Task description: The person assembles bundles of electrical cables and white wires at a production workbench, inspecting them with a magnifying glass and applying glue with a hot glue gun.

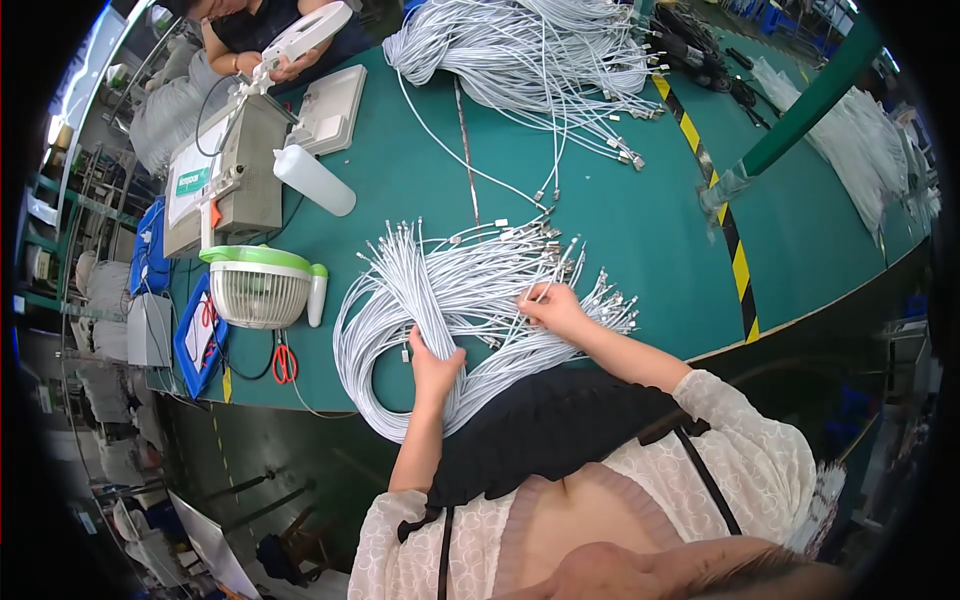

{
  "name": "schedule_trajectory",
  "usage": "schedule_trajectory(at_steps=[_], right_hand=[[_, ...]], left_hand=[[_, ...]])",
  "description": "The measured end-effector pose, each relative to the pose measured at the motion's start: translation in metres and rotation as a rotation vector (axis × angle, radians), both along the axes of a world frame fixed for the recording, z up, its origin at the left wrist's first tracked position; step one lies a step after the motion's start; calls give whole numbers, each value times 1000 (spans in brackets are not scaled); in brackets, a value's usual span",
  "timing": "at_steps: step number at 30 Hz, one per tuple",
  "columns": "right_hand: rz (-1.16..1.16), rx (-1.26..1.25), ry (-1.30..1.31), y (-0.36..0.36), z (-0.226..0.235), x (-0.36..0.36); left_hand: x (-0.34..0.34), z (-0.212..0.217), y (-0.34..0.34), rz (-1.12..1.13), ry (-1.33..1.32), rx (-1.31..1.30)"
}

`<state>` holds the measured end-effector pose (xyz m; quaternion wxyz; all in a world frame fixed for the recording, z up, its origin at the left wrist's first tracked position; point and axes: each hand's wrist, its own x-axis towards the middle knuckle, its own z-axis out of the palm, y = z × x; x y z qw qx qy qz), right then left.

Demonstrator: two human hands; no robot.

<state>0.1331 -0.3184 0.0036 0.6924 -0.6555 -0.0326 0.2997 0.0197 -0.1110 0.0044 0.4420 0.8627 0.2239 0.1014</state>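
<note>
A thick looped bundle of white cables [362, 345] lies on the green table in front of me, its small metal-ended connectors fanned out toward the middle and right. My left hand [434, 366] is wrapped round a tight strand of these cables, whose ends stick up and spread at the upper left. Among the connector ends on the right, my right hand [552, 308] pinches with thumb and forefinger at a cable end. The exact piece between those fingertips is too small to make out clearly.
A larger heap of white cables [500, 50] lies at the far side. To the left are a green-and-white basket-shaped fan [262, 288], a white bottle [314, 181], a beige box-shaped device [240, 180] and red scissors [285, 363]. A green post [800, 120] rises at right. Another person [262, 40] works opposite.
</note>
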Motion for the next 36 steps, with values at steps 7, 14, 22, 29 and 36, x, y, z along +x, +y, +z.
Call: schedule_trajectory(at_steps=[7, 14, 22, 29, 36], right_hand=[[-257, 195, 143, -9, -15, -9], [-74, 121, -87, -35, -1, 15], [16, -227, -575, -77, 13, 13], [-184, 105, -267, -93, 53, 8], [-84, 87, -204, -89, 84, 7]], left_hand=[[-11, 31, -19, 98, -67, -501], [-31, 68, -14, -152, 15, -915], [1, 122, -41, -812, 237, -920], [60, 193, -102, -980, 424, -938], [90, 167, -120, -605, 143, -1014]])
